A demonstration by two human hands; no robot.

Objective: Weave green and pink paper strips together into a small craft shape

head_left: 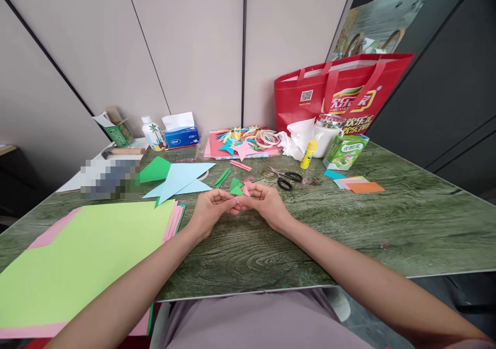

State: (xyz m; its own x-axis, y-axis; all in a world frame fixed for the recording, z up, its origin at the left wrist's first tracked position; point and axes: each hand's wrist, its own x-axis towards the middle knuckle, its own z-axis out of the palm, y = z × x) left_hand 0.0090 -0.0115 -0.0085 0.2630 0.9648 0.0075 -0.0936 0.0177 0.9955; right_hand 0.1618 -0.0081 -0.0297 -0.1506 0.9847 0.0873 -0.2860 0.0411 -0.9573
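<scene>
Two hands meet mid-frame in the head view: the left hand (pixel 209 208) and the right hand (pixel 269 205) pinch close together, and whether anything is gripped between them I cannot tell. Green scraps (pixel 236 186) and pink scraps (pixel 246 190) lie at centre, just beyond the fingers. They look like light, thin paper, likely easy to crease or tear, best taken by an edge. Upper right, the red bag (pixel 293 106) and mug (pixel 322 142) hide their contents; upper left, a tissue (pixel 178 121) pokes from its box (pixel 182 137).
</scene>
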